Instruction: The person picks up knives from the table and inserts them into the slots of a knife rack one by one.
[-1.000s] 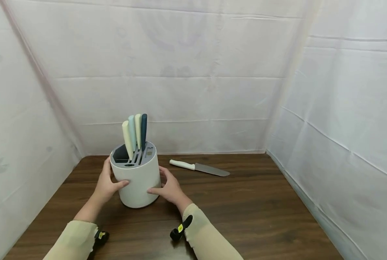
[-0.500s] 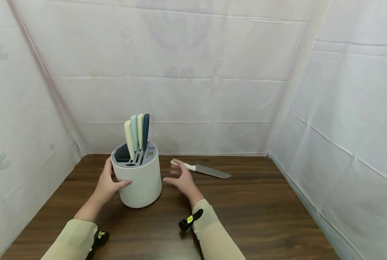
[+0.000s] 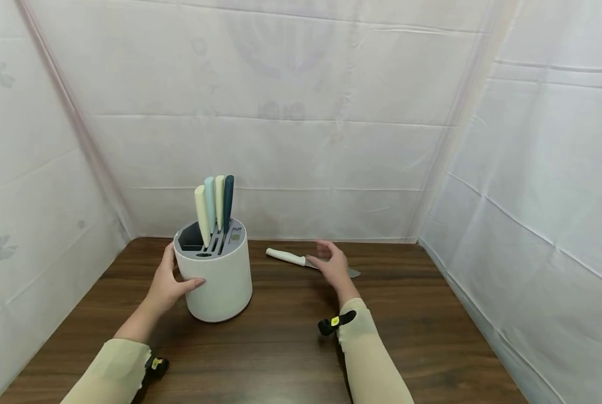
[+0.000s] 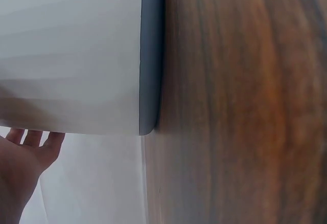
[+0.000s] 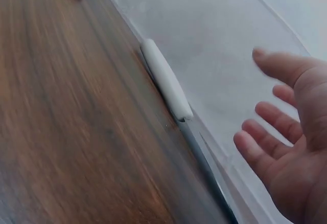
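A white round knife block [image 3: 221,289] with a grey slotted top stands upright on the left of the table. Several knife handles [image 3: 202,216], cream, light blue and dark navy, stick up from it. My left hand [image 3: 166,286] holds the block's left side, thumb across the front; its fingertips [image 4: 53,141] lie against the wall in the left wrist view. A kitchen knife [image 3: 285,256] with a white handle lies flat near the back edge. My right hand [image 3: 334,268], fingers spread and holding nothing, hovers over its blade, partly hiding it. In the right wrist view the handle [image 5: 166,81] shows fully.
The dark wood table [image 3: 280,348] runs back to a white sheet wall [image 3: 290,157]. More white sheeting [image 3: 543,185] closes off the right side, and the left likewise. Each wrist wears a black strap camera [image 3: 336,322].
My right hand has let go of the block's right side and moved right, past the knife handle to above the blade. The left hand has stayed on the block.
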`<state>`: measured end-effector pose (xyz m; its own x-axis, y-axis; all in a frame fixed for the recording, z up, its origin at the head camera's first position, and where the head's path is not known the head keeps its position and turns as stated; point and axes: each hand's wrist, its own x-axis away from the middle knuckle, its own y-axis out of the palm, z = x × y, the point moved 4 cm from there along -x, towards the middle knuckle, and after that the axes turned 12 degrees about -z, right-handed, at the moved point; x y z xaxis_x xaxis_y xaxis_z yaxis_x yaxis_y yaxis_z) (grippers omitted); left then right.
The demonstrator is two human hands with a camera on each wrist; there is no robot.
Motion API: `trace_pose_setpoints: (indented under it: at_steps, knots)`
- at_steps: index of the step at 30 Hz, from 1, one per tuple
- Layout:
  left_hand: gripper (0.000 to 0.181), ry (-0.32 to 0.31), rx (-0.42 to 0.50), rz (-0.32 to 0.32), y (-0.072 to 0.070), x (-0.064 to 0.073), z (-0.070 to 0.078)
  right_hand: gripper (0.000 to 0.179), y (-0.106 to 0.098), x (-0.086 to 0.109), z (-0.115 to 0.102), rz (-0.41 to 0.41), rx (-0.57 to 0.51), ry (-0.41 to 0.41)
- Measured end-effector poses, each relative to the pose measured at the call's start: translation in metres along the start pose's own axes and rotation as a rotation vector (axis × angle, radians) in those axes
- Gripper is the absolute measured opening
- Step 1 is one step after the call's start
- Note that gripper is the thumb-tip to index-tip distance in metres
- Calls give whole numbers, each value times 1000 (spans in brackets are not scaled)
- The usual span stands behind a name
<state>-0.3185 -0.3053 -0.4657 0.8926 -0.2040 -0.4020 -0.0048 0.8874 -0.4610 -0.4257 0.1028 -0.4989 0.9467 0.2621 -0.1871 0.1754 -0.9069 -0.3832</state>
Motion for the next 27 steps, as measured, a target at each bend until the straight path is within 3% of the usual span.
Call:
trace_pose_setpoints:
  at_steps: [9, 18, 27]
  knots:
    - [109, 14, 5, 13, -3, -1, -3, 51, 28, -22, -5, -109, 164, 37]
    - [107, 25, 47, 3, 5, 2, -1, 58, 58, -32, 2, -230, 491, 60]
    - [107, 16, 42, 19, 0, 0, -4, 37, 68, -34, -11, -251, 781, 123]
